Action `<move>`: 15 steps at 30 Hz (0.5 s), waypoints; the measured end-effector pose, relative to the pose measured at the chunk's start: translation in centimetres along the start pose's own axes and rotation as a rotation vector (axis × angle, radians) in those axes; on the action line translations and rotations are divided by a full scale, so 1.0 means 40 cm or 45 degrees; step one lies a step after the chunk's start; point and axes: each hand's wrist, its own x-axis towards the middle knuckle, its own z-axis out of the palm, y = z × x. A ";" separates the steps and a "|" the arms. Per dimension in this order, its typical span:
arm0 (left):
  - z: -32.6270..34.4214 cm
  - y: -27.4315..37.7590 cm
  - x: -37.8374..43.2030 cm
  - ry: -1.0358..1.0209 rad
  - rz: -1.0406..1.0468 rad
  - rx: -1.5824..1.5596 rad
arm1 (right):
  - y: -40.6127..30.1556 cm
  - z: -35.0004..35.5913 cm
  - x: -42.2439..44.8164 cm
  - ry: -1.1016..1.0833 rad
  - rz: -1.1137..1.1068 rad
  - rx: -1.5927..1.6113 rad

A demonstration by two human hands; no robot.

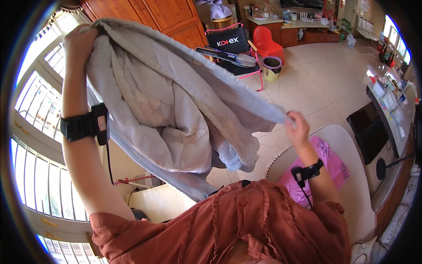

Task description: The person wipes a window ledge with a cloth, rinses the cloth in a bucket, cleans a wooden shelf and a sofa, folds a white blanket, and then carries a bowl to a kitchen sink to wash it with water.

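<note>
A large grey fabric cover (158, 109) with a paler bluish side hangs in loose folds before me. My left hand (79, 43), raised high at the upper left, grips one bunched end of it. Lower down and out to the right, my right hand (296, 128) pinches its far edge, so that this edge runs in a slanting line between both hands. The lower part droops in the middle with a ragged-looking hem. Folds hide much of its inner side, and its exact kind cannot be told.
Barred windows (39, 102) run along the left. Ahead stand a wooden wardrobe (158, 19), a folding chair (230, 49) holding badminton rackets (244, 60), a red plastic chair (267, 43) and a waste bin (272, 71). Pink cloth (333, 165) lies on a pale upholstered seat (354, 198) at right.
</note>
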 end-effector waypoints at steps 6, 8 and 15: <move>-0.018 0.069 0.048 0.007 0.182 0.073 | -0.091 0.096 -0.101 -0.221 -0.221 0.287; -0.032 0.091 0.071 -0.077 0.139 0.246 | -0.093 0.126 -0.114 -0.239 -0.242 0.296; -0.068 0.093 0.114 -0.038 0.185 0.049 | -0.046 0.177 -0.113 -0.202 -0.298 0.005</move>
